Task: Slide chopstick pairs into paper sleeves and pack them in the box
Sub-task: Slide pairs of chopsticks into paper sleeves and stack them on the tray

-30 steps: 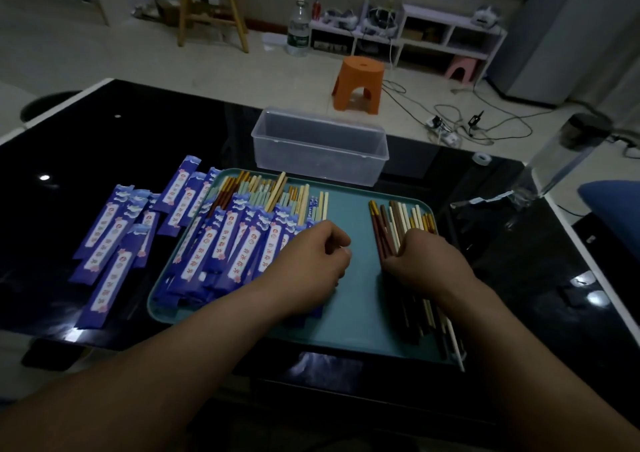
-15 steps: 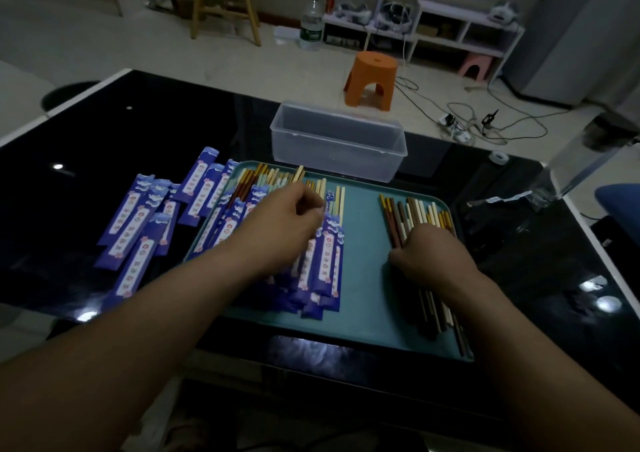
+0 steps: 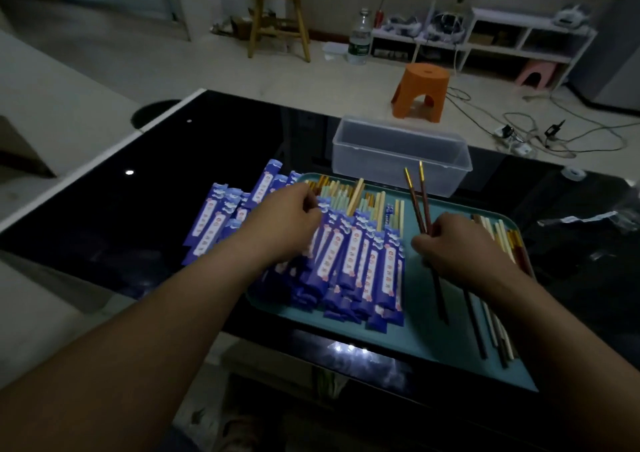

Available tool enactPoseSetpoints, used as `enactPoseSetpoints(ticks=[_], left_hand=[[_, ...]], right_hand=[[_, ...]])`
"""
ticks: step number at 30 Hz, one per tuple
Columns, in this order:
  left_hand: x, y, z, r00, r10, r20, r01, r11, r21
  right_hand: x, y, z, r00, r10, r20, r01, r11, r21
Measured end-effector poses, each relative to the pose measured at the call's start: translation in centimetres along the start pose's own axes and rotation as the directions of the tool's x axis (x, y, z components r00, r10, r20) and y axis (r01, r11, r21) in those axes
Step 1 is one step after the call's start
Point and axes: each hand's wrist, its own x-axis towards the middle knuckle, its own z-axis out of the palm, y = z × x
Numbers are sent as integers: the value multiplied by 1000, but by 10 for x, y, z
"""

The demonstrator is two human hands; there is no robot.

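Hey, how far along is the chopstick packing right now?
Done: many sleeved pairs lie on the teal tray. In hand: the right hand holds a dark red pair; the left hand reaches among the sleeves. Left: loose chopsticks remain, and the clear box looks empty.

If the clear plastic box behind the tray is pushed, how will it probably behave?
The clear plastic box looks empty and thin-walled, so probably light. It stands on the glossy black table, so it would likely slide rather than tip, being long and low.

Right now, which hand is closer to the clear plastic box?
Right. The right hand holds dark chopsticks whose tips nearly reach the box; the left hand sits farther left, over the blue sleeves.
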Motion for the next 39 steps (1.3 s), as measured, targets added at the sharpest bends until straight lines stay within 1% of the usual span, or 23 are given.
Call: enactPoseSetpoints(ticks=[2, 4, 6, 9, 12, 14, 16, 18, 21, 23, 26, 27, 28, 29, 30, 31, 33, 35, 36, 39], left_hand=[[7, -16, -12, 998, -41, -43, 45, 994, 96], [12, -32, -22, 992, -101, -78, 114, 976, 184], [16, -46, -22, 987, -147, -70, 160, 952, 261], [23, -60, -10, 976, -217, -24, 212, 915, 342], [27, -66, -2, 965, -258, -40, 255, 903, 347], [28, -67, 1, 966, -252, -53, 254, 897, 362], [30, -68, 4, 965, -256, -57, 259, 895, 364], [34, -71, 4, 958, -284, -51, 284, 901, 328], [38, -71, 2, 953, -304, -4, 293, 914, 280], [39, -69, -4, 947, -321, -10, 315, 923, 223], [40, -63, -23, 924, -377, -64, 381, 923, 61], [39, -57, -32, 926, -371, -72, 369, 928, -47], [37, -51, -38, 933, -356, -58, 337, 918, -207], [34, -41, -43, 940, -340, -11, 312, 874, -373], [28, -31, -45, 943, -328, 55, 309, 803, -510], [21, -19, -46, 944, -307, 118, 314, 739, -596], [8, 0, -39, 952, -241, 188, 304, 693, -653], [2, 8, -27, 958, -176, 228, 286, 679, -676], [2, 12, -21, 951, -156, 266, 300, 664, -685], [1, 28, -5, 891, -85, 446, 401, 608, -686]], right_hand=[[-3, -14, -1, 998, -62, -15, 63, 997, 54], [-3, -25, 2, 992, -129, -10, 129, 991, 46], [-3, -37, 10, 982, -191, 7, 190, 981, 34], [-4, -55, 27, 965, -257, 51, 253, 965, 60], [-7, -70, 41, 938, -340, 68, 332, 937, 107], [-7, -75, 45, 927, -370, 61, 360, 923, 139], [-6, -75, 47, 924, -378, 54, 367, 918, 151], [-6, -74, 48, 923, -380, 62, 367, 917, 155], [-5, -71, 48, 924, -376, 63, 362, 916, 171], [-5, -69, 45, 924, -378, 56, 363, 914, 182], [-6, -64, 36, 930, -363, 51, 345, 914, 212], [-5, -61, 31, 935, -350, 49, 330, 915, 234], [-5, -58, 28, 941, -334, 51, 309, 912, 270], [-4, -55, 23, 950, -309, 48, 277, 903, 327], [-4, -52, 20, 959, -279, 48, 237, 885, 402], [-3, -49, 17, 969, -241, 52, 187, 856, 481], [-2, -42, 11, 982, -174, 79, 89, 780, 620], [0, -38, 7, 985, -132, 108, 21, 722, 692], [2, -36, 6, 987, -118, 112, 4, 707, 708], [5, -31, 3, 989, -102, 109, -12, 676, 737]])
